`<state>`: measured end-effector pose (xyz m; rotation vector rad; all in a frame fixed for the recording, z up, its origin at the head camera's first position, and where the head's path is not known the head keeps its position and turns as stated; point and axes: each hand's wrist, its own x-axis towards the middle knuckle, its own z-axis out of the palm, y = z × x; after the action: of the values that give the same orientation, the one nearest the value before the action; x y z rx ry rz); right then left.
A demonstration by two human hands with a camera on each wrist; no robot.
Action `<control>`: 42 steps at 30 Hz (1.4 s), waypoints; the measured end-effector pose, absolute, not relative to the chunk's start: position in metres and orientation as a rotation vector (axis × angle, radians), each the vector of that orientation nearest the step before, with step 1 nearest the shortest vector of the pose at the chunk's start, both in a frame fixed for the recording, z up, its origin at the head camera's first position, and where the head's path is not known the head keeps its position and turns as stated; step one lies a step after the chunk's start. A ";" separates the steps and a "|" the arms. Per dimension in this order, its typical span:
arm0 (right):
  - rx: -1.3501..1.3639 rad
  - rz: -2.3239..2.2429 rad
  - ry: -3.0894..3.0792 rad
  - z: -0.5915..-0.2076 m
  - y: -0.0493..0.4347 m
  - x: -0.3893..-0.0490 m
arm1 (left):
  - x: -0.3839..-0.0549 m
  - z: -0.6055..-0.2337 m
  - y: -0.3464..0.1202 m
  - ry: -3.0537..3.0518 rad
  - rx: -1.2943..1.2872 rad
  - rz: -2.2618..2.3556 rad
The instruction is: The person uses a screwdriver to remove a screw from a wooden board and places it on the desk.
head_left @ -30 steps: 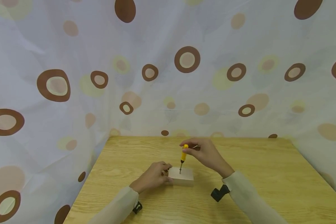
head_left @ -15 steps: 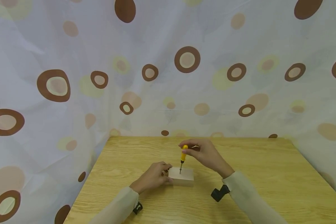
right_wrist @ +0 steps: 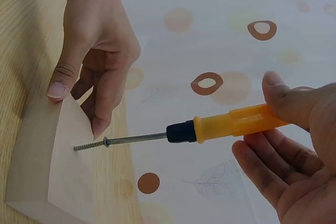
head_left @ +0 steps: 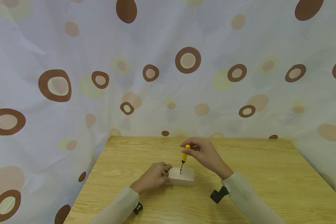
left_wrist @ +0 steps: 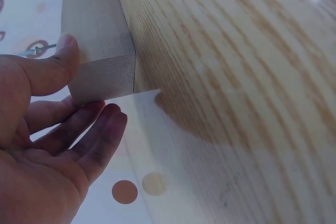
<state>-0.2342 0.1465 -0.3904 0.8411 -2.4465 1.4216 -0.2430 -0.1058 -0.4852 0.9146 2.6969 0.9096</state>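
Note:
A pale wooden block (head_left: 187,179) lies on the table, its left end gripped between the thumb and fingers of my left hand (head_left: 154,176). From the block's top stands a threaded screw (right_wrist: 90,145), partly sunk in the wood. The tip of a yellow-handled screwdriver (right_wrist: 231,124) meets the screw's head, the shaft leaning slightly right in the head view. My right hand (head_left: 207,155) pinches the handle near its top end between thumb and fingers. In the left wrist view the thumb (left_wrist: 65,59) presses the block's near side, and the screw shows just behind it.
The wooden table (head_left: 257,174) spreads out around the block. A white curtain (head_left: 162,46) with brown and beige rounds hangs behind the table and along both sides. Black wrist mounts (head_left: 219,195) sit under the cuffs.
The screwdriver handle tips slightly to the right, and the right hand's fingers shift a little on it. The left hand and the block stay in place on the table.

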 end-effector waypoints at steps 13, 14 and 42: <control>0.852 1.383 -2.490 -0.387 0.146 -0.233 | -0.245 -0.488 -0.107 2.697 0.915 0.903; 0.834 1.364 -2.490 -0.388 0.146 -0.233 | -0.245 -0.488 -0.107 2.698 0.921 0.900; 0.825 1.333 -2.414 -0.393 0.145 -0.231 | -0.245 -0.489 -0.107 2.716 0.942 0.889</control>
<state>-0.2308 0.1453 -0.3927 0.8253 -2.4144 1.3333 -0.2446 -0.1065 -0.4890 0.9421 2.7161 0.8895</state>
